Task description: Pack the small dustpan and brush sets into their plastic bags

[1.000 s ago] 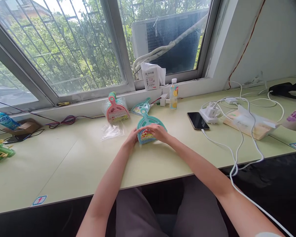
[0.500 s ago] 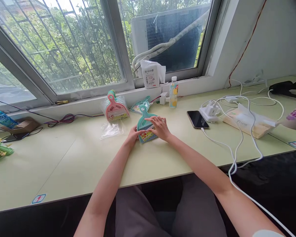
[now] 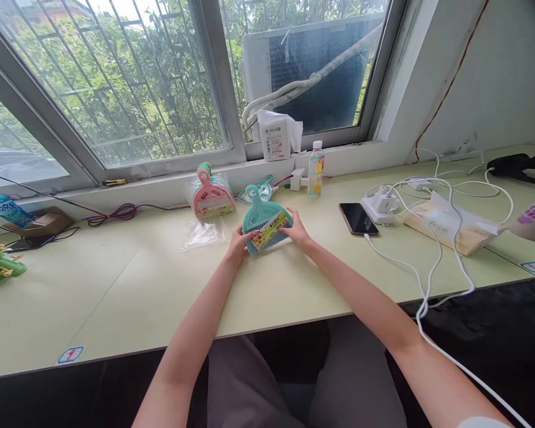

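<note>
A teal mini dustpan and brush set (image 3: 262, 214) with a yellow label card stands tilted on the table, its handle pointing up and away from me. My left hand (image 3: 238, 244) grips its left edge, thumb on the front. On the opposite edge my right hand (image 3: 296, 230) is closed, with the thumb near the card and the other fingers mostly behind. Just beyond lies another teal set (image 3: 259, 189) in clear wrap. To the left, a pink dustpan set (image 3: 212, 199) stands in front of more of its kind. Clear plastic bags (image 3: 203, 233) lie before it.
At the right are a phone (image 3: 358, 219), a white charger block (image 3: 378, 208), looping white cables and a tissue pack (image 3: 450, 223). A drink bottle (image 3: 315, 169) stands near the sill. Far left are a cardboard box (image 3: 49, 223) and a green bundle (image 3: 0, 264).
My right hand has moved from across the front of the teal set to its right edge, uncovering the label card. The set now leans a little to the left.
</note>
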Action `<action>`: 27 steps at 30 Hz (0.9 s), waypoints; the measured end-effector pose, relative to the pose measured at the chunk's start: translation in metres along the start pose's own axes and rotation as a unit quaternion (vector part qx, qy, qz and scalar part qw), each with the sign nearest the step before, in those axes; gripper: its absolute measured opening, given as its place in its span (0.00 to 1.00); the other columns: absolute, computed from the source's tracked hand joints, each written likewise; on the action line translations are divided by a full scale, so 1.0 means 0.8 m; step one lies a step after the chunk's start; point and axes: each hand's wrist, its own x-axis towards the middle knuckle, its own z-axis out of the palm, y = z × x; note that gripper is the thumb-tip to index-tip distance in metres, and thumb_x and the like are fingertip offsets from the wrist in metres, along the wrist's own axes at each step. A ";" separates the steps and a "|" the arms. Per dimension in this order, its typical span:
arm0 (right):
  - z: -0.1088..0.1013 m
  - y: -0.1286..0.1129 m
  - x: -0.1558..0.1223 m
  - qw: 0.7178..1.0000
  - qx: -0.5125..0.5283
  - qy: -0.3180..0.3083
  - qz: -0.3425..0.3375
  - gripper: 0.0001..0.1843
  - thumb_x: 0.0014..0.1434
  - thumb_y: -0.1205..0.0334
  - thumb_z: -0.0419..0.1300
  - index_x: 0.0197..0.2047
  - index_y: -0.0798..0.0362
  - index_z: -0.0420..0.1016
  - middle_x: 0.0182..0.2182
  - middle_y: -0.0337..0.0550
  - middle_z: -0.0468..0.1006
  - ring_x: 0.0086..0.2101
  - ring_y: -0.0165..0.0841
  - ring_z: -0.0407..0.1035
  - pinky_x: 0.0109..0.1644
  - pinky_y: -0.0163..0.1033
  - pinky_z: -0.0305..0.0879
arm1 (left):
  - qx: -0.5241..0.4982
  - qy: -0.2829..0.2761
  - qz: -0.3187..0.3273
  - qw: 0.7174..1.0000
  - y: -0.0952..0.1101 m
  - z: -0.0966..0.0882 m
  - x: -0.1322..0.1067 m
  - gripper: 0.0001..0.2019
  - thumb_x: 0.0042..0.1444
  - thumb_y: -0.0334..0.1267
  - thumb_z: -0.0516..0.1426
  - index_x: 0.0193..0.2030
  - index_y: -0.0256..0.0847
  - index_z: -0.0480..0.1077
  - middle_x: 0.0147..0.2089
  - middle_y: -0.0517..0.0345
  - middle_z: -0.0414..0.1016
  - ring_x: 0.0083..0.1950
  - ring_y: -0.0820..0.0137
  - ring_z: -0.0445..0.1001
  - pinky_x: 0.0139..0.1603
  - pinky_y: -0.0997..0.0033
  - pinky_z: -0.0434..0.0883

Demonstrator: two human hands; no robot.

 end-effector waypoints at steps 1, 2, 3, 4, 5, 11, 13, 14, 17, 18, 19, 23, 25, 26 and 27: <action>0.001 0.001 0.000 0.999 0.026 -0.007 0.023 0.44 0.45 0.69 0.65 0.64 0.44 0.55 0.56 0.48 0.68 0.55 0.42 0.65 0.58 0.49 0.63 | 0.000 0.001 -0.003 1.000 -0.001 -0.001 0.001 0.29 0.34 0.45 0.71 0.45 0.39 0.74 0.44 0.49 0.80 0.44 0.57 0.79 0.37 0.66 0.74; 0.001 0.001 0.000 0.998 0.043 -0.006 0.039 0.44 0.43 0.70 0.66 0.63 0.44 0.57 0.53 0.46 0.71 0.53 0.41 0.67 0.56 0.47 0.64 | -0.001 0.003 -0.004 1.000 -0.001 -0.002 0.001 0.29 0.34 0.45 0.71 0.45 0.38 0.74 0.44 0.49 0.80 0.44 0.57 0.79 0.37 0.65 0.75; 0.001 -0.001 -0.001 0.998 0.055 -0.007 0.042 0.44 0.41 0.70 0.67 0.61 0.44 0.59 0.50 0.44 0.72 0.51 0.40 0.68 0.55 0.46 0.65 | -0.001 0.005 -0.006 1.000 -0.001 -0.002 0.002 0.29 0.34 0.45 0.71 0.44 0.38 0.74 0.44 0.48 0.80 0.44 0.57 0.79 0.38 0.65 0.75; 0.001 -0.004 -0.002 0.997 0.068 -0.007 0.043 0.42 0.40 0.70 0.67 0.59 0.45 0.61 0.48 0.43 0.74 0.50 0.40 0.69 0.54 0.45 0.66 | -0.003 0.004 -0.007 1.000 -0.001 -0.003 0.003 0.29 0.33 0.45 0.71 0.44 0.38 0.74 0.44 0.48 0.80 0.44 0.57 0.79 0.38 0.65 0.75; 0.000 -0.007 -0.003 0.995 0.084 -0.008 0.048 0.39 0.41 0.68 0.67 0.58 0.45 0.63 0.46 0.42 0.74 0.48 0.39 0.70 0.53 0.44 0.67 | -0.004 0.002 -0.010 1.000 -0.001 -0.004 0.003 0.29 0.33 0.45 0.71 0.44 0.38 0.73 0.44 0.48 0.80 0.44 0.57 0.79 0.40 0.64 0.75; -0.007 -0.017 -0.001 0.978 0.161 0.027 0.133 0.18 0.57 0.50 0.53 0.46 0.48 0.73 0.36 0.39 0.79 0.40 0.36 0.73 0.48 0.41 0.68 | 0.003 -0.024 -0.030 0.999 -0.001 -0.004 0.006 0.30 0.33 0.45 0.72 0.46 0.39 0.73 0.43 0.50 0.80 0.44 0.56 0.79 0.44 0.59 0.76; -0.007 -0.015 0.001 0.978 0.165 0.030 0.126 0.20 0.59 0.45 0.51 0.45 0.48 0.74 0.36 0.39 0.80 0.41 0.36 0.73 0.48 0.41 0.68 | -0.002 -0.029 -0.024 0.999 -0.001 -0.004 0.006 0.30 0.32 0.44 0.72 0.45 0.39 0.73 0.44 0.49 0.80 0.44 0.56 0.79 0.44 0.59 0.76; -0.007 -0.013 0.001 0.979 0.167 0.027 0.118 0.21 0.59 0.43 0.52 0.45 0.48 0.74 0.36 0.40 0.80 0.41 0.37 0.73 0.49 0.42 0.68 | -0.007 -0.029 -0.020 0.999 -0.001 -0.004 0.006 0.30 0.32 0.44 0.72 0.45 0.39 0.73 0.43 0.49 0.80 0.44 0.56 0.79 0.45 0.58 0.76; -0.004 -0.003 0.002 0.984 0.158 0.006 0.082 0.21 0.51 0.49 0.64 0.46 0.49 0.72 0.40 0.42 0.80 0.42 0.37 0.73 0.49 0.43 0.69 | -0.018 -0.025 -0.015 0.999 -0.003 -0.004 0.007 0.29 0.31 0.42 0.72 0.43 0.37 0.73 0.41 0.50 0.80 0.42 0.57 0.79 0.44 0.58 0.76; -0.004 0.001 0.003 0.986 0.152 0.000 0.075 0.22 0.48 0.54 0.67 0.47 0.49 0.72 0.41 0.42 0.80 0.41 0.37 0.73 0.49 0.44 0.70 | -0.023 -0.023 -0.014 0.999 -0.003 -0.003 0.008 0.28 0.31 0.42 0.72 0.42 0.37 0.73 0.40 0.50 0.80 0.41 0.58 0.79 0.44 0.58 0.76; -0.003 0.004 0.004 0.986 0.147 -0.005 0.073 0.24 0.46 0.59 0.68 0.47 0.49 0.71 0.41 0.42 0.79 0.41 0.36 0.73 0.50 0.44 0.70 | -0.028 -0.023 -0.014 0.999 -0.004 -0.003 0.008 0.28 0.31 0.42 0.72 0.42 0.37 0.73 0.39 0.50 0.80 0.40 0.59 0.79 0.43 0.58 0.76; -0.006 0.014 0.006 0.985 0.148 -0.030 0.081 0.27 0.42 0.69 0.67 0.48 0.49 0.70 0.40 0.40 0.79 0.40 0.36 0.73 0.50 0.47 0.71 | -0.039 -0.010 -0.022 0.999 -0.003 -0.003 0.006 0.26 0.32 0.41 0.72 0.40 0.37 0.73 0.37 0.51 0.80 0.38 0.59 0.79 0.42 0.57 0.76; -0.008 0.014 0.006 0.984 0.154 -0.042 0.079 0.29 0.41 0.71 0.67 0.49 0.48 0.70 0.41 0.40 0.78 0.41 0.36 0.73 0.50 0.47 0.72 | -0.043 -0.003 -0.024 0.999 -0.001 -0.002 0.004 0.25 0.32 0.41 0.72 0.39 0.36 0.73 0.37 0.50 0.80 0.39 0.58 0.79 0.43 0.56 0.76; -0.008 0.013 0.005 0.984 0.154 -0.047 0.077 0.30 0.41 0.71 0.67 0.49 0.48 0.70 0.42 0.40 0.78 0.41 0.36 0.73 0.50 0.47 0.72 | -0.043 0.001 -0.022 0.999 -0.001 -0.002 0.004 0.25 0.32 0.41 0.72 0.39 0.36 0.73 0.37 0.50 0.80 0.39 0.57 0.79 0.43 0.56 0.76; -0.009 0.011 0.005 0.984 0.151 -0.049 0.075 0.31 0.40 0.72 0.67 0.49 0.48 0.70 0.43 0.41 0.78 0.42 0.37 0.73 0.50 0.47 0.72 | -0.042 0.003 -0.020 0.999 0.000 -0.002 0.003 0.26 0.32 0.41 0.72 0.40 0.36 0.73 0.37 0.49 0.80 0.40 0.57 0.79 0.44 0.55 0.75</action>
